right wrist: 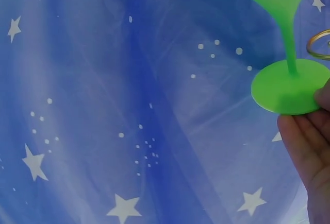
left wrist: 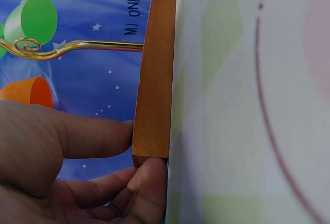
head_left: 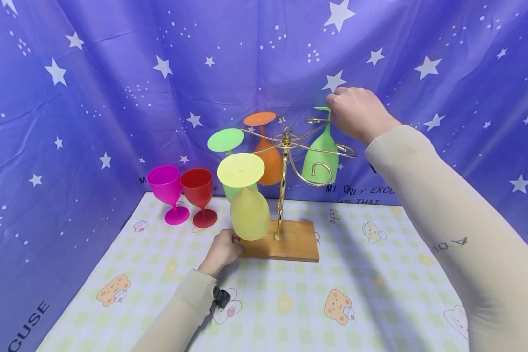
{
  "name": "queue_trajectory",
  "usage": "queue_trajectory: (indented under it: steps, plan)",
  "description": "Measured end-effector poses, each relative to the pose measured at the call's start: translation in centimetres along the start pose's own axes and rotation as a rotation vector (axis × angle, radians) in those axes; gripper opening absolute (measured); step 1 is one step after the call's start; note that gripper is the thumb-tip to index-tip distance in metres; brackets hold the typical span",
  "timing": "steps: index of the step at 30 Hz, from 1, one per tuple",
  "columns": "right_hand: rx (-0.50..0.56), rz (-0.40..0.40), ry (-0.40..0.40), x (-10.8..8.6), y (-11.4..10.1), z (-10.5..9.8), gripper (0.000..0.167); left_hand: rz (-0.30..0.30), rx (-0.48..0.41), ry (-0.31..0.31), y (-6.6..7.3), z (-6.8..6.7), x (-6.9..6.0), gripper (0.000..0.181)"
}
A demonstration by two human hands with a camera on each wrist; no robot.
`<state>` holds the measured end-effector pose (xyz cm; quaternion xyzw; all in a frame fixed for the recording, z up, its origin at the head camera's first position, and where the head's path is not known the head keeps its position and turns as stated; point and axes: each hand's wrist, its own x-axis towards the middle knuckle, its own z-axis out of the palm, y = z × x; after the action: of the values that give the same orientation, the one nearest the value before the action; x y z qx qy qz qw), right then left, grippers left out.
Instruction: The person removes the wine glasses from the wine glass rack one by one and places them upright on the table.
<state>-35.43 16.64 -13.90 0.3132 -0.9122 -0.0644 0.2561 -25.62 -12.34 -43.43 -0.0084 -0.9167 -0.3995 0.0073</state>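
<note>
My right hand (head_left: 360,111) pinches the foot of a green goblet (head_left: 322,154), which hangs upside down beside the right hooks of a gold wire rack (head_left: 283,188). In the right wrist view, thumb and fingers hold the edge of its round foot (right wrist: 281,90). Low on the left, my left hand (head_left: 223,250) grips the corner of the rack's wooden base (head_left: 298,244); the left wrist view has the thumb against one face and fingers at the end. Upside down on the rack's left are a yellow goblet (head_left: 250,212), another green goblet (head_left: 226,140) and an orange goblet (head_left: 269,164).
A magenta goblet (head_left: 165,182) and a red goblet (head_left: 198,189) stand upright left of the rack. The checked tablecloth (head_left: 286,283) meets a blue star-patterned curtain (head_left: 114,98) at the back and left.
</note>
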Motion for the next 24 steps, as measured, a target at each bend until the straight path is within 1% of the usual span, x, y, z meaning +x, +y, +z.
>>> queue_trajectory:
  steps: [5,7,15,24]
  plan:
    - [0.01,-0.001,0.053,-1.0,0.5,0.0,0.012,0.003,-0.009,-0.004,-0.1,0.1,0.1,0.019]
    - [0.01,0.002,0.073,-1.3,0.7,0.0,0.011,0.013,-0.003,0.001,-0.1,0.1,0.1,0.021]
    - [0.017,0.02,0.145,-2.7,1.1,0.4,0.009,-0.012,-0.015,-0.016,0.1,-0.1,0.1,0.022]
    - [0.067,0.092,0.22,-4.0,1.2,0.6,0.016,-0.026,-0.022,-0.016,0.0,-0.1,0.1,0.02]
